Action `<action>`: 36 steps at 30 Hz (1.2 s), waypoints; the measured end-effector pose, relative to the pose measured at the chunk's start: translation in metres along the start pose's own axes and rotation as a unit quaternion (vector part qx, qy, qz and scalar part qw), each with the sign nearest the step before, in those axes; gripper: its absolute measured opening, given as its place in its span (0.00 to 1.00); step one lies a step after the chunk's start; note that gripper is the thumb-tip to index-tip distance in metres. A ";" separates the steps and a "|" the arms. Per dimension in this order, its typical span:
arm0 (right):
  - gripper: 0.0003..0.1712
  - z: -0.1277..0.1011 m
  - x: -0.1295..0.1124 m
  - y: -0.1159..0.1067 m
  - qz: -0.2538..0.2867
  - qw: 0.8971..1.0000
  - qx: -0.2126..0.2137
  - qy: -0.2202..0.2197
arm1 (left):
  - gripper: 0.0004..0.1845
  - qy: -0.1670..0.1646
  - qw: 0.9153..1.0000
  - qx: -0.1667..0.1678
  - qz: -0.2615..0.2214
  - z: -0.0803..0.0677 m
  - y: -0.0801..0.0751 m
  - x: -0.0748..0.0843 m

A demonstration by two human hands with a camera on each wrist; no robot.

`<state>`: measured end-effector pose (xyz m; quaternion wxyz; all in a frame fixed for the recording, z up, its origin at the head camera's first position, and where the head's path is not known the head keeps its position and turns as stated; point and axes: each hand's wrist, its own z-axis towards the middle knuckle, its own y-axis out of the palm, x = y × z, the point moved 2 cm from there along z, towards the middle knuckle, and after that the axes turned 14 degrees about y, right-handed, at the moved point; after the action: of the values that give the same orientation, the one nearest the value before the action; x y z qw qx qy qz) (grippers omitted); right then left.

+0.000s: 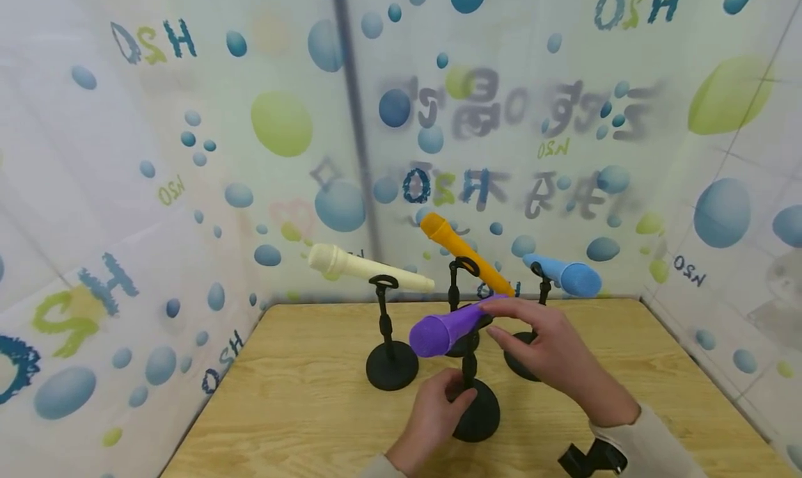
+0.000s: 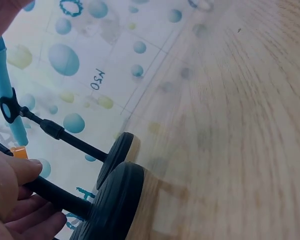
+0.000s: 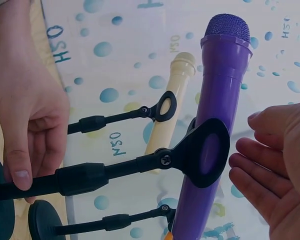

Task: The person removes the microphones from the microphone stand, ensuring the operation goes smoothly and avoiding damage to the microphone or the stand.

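Observation:
A purple microphone (image 1: 438, 333) lies tilted in the clip of a black microphone stand (image 1: 481, 419) on the table, its mesh head to the left. My left hand (image 1: 435, 407) grips the lower pole of that stand, just above the round base, thumb on one side and fingers behind. Beside the tail half of the purple microphone is my right hand (image 1: 557, 353), fingers loosely bent. In the right wrist view a small gap shows between the right fingers (image 3: 260, 172) and the microphone, which the clip supports.
Behind stand a cream microphone (image 1: 370, 268) at left, an orange microphone (image 1: 466, 252) in the middle and a blue microphone (image 1: 576, 277) at right, each on a black stand. The wooden table (image 1: 282, 408) meets patterned curtains (image 1: 282, 206) at its back and sides.

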<state>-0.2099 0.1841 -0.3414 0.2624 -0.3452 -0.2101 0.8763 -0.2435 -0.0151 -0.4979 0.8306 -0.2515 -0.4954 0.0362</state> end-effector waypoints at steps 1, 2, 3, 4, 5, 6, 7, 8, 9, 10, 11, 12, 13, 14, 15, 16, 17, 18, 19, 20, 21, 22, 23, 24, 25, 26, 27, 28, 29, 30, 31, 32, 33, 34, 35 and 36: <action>0.28 0.000 0.000 0.001 0.001 1.000 0.000 0.001 | 0.11 -0.001 1.000 0.004 -0.002 0.000 0.000 -0.001; 0.28 0.000 0.000 0.002 0.003 1.000 0.000 0.002 | 0.11 -0.001 1.000 0.007 -0.003 0.000 0.000 -0.002; 0.28 -0.001 -0.001 0.003 0.004 1.000 0.000 0.003 | 0.10 -0.001 1.000 0.010 -0.003 0.000 0.000 -0.002; 0.28 -0.001 -0.001 0.003 0.005 1.000 0.001 0.002 | 0.10 0.001 1.000 0.012 -0.003 0.000 0.000 -0.003; 0.28 -0.001 -0.001 0.004 0.007 1.000 0.002 0.002 | 0.10 0.002 1.000 0.014 -0.005 0.000 0.000 -0.003; 0.28 -0.001 -0.001 0.005 0.009 1.000 0.002 0.003 | 0.10 0.002 1.000 0.016 -0.006 0.000 0.000 -0.004; 0.27 -0.001 -0.001 0.005 0.011 1.000 0.002 0.004 | 0.10 0.003 1.000 0.018 -0.007 0.000 0.000 -0.004; 0.28 -0.001 -0.001 0.006 0.013 1.000 0.002 0.003 | 0.09 0.004 1.000 0.020 -0.008 0.001 0.000 -0.004; 0.28 -0.001 -0.001 0.006 0.013 1.000 0.003 0.002 | 0.09 0.004 1.000 0.022 -0.007 0.001 0.000 -0.004; 0.28 -0.001 -0.001 0.006 0.015 1.000 0.004 0.002 | 0.09 0.005 1.000 0.024 -0.006 0.002 0.000 -0.004; 0.28 -0.001 -0.001 0.007 0.016 1.000 0.004 0.001 | 0.09 0.005 1.000 0.025 -0.006 0.002 0.000 -0.004; 0.29 -0.001 -0.001 0.007 0.017 1.000 0.004 0.000 | 0.08 0.010 1.000 0.026 -0.004 0.002 0.000 -0.004; 0.29 0.000 -0.001 0.007 0.017 1.000 0.005 -0.002 | 0.08 0.011 1.000 0.026 -0.006 0.002 0.000 -0.003; 0.29 0.000 -0.001 0.008 0.016 1.000 0.006 -0.002 | 0.08 0.012 1.000 0.025 -0.008 0.002 0.000 -0.003; 0.29 0.000 -0.002 0.008 0.015 1.000 0.006 -0.002 | 0.08 0.013 1.000 0.024 -0.010 0.002 0.000 -0.003; 0.29 0.000 -0.002 0.008 0.016 1.000 0.005 -0.002 | 0.08 0.017 1.000 0.022 -0.012 0.002 0.000 -0.003; 0.29 0.000 -0.003 0.008 0.016 1.000 0.005 -0.001 | 0.08 0.017 1.000 0.020 -0.015 0.001 0.000 -0.003; 0.28 0.001 -0.004 0.008 0.015 1.000 0.004 0.000 | 0.08 0.016 1.000 0.016 -0.019 0.000 0.000 -0.003; 0.28 0.001 -0.004 0.009 0.015 1.000 0.004 0.001 | 0.08 0.011 1.000 0.013 -0.023 0.000 0.000 -0.002; 0.27 0.001 -0.004 0.009 0.016 1.000 0.002 0.005 | 0.08 0.011 1.000 0.010 -0.025 -0.001 0.000 -0.002; 0.26 0.001 -0.004 0.009 0.017 1.000 -0.001 0.008 | 0.08 0.009 1.000 0.007 -0.026 -0.002 0.000 -0.001; 0.26 0.001 -0.005 0.009 0.018 1.000 -0.003 0.009 | 0.08 0.009 1.000 0.004 -0.027 -0.003 0.000 -0.001; 0.25 0.001 -0.005 0.009 0.017 1.000 -0.004 0.011 | 0.08 0.005 1.000 0.001 -0.026 -0.004 0.000 0.000; 0.25 0.001 -0.005 0.009 0.016 1.000 -0.005 0.013 | 0.08 0.005 1.000 -0.001 -0.025 -0.005 0.000 0.000; 0.25 0.002 -0.006 0.009 0.017 1.000 -0.007 0.015 | 0.08 0.006 1.000 -0.004 -0.024 -0.005 0.000 0.001; 0.26 0.002 -0.006 0.008 0.019 1.000 -0.008 0.015 | 0.08 0.007 1.000 -0.006 -0.022 -0.006 0.000 0.002; 0.26 0.002 -0.007 0.008 0.021 1.000 -0.010 0.016 | 0.07 0.011 1.000 -0.009 -0.020 -0.007 0.000 0.002; 0.26 0.002 -0.007 0.008 0.024 1.000 -0.011 0.015 | 0.07 0.015 1.000 -0.012 -0.019 -0.007 0.000 0.002; 0.26 0.002 -0.008 0.008 0.026 0.999 -0.012 0.016 | 0.07 0.018 1.000 -0.016 -0.017 -0.008 0.000 0.002; 0.26 0.003 -0.009 0.008 0.031 0.999 -0.014 0.017 | 0.07 0.021 0.999 -0.021 -0.018 -0.009 -0.001 0.003; 0.26 0.003 -0.009 0.008 0.036 0.999 -0.017 0.017 | 0.07 0.023 0.999 -0.025 -0.019 -0.010 -0.001 0.003; 0.26 0.003 -0.010 0.008 0.040 0.999 -0.019 0.019 | 0.07 0.026 0.999 -0.031 -0.020 -0.010 -0.001 0.003; 0.25 0.003 -0.011 0.008 0.044 0.999 -0.023 0.022 | 0.07 0.028 0.999 -0.036 -0.022 -0.011 -0.001 0.003; 0.25 0.003 -0.011 0.008 0.049 0.998 -0.027 0.024 | 0.07 0.028 0.998 -0.042 -0.025 -0.012 -0.002 0.002; 0.24 0.003 -0.012 0.008 0.054 0.998 -0.032 0.028 | 0.08 0.030 0.998 -0.047 -0.028 -0.013 -0.002 0.002; 0.24 0.004 -0.013 0.008 0.060 0.997 -0.039 0.033 | 0.08 0.032 0.998 -0.052 -0.032 -0.014 -0.003 0.002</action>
<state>-0.2073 0.1692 -0.3371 0.2022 -0.3957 -0.2141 0.8699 -0.2312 -0.0222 -0.5006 0.8328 -0.2795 -0.4773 -0.0246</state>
